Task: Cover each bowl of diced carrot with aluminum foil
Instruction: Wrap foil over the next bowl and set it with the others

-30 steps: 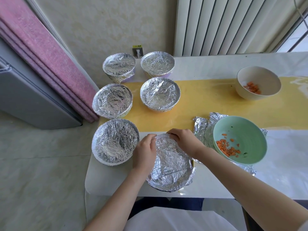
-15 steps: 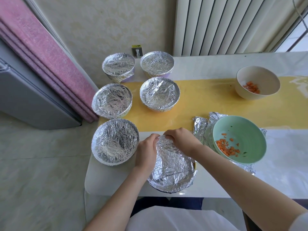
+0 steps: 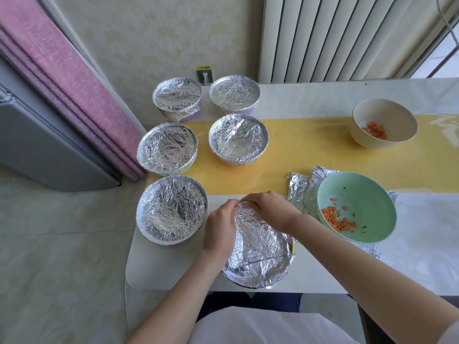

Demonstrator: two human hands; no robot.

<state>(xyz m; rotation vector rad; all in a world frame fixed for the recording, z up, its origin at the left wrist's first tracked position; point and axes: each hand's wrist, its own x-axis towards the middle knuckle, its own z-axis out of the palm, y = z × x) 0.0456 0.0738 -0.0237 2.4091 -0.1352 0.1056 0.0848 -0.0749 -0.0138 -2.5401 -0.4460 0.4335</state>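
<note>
- The left hand [image 3: 219, 227] and right hand [image 3: 268, 207] meet at the far rim of the near bowl [image 3: 255, 279], fingers curled over its foil cover [image 3: 258, 244] and pinching the edge.
- This bowl stands at the near edge of the white table [image 3: 161, 266].
- Five foil-covered bowls [image 3: 171, 209] stand at the table's left end, in two rows.
- An uncovered green bowl [image 3: 367, 194] of diced carrot [image 3: 335, 218] sits on loose foil [image 3: 298, 192], just beside the right forearm.
- An uncovered cream bowl [image 3: 382, 110] with carrot pieces [image 3: 375, 129] stands farther back on the yellow runner [image 3: 298, 145].

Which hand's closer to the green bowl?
Right. The right hand pinches the foil cover at its far edge, just left of the green bowl; the left hand grips the same edge, farther left.
</note>
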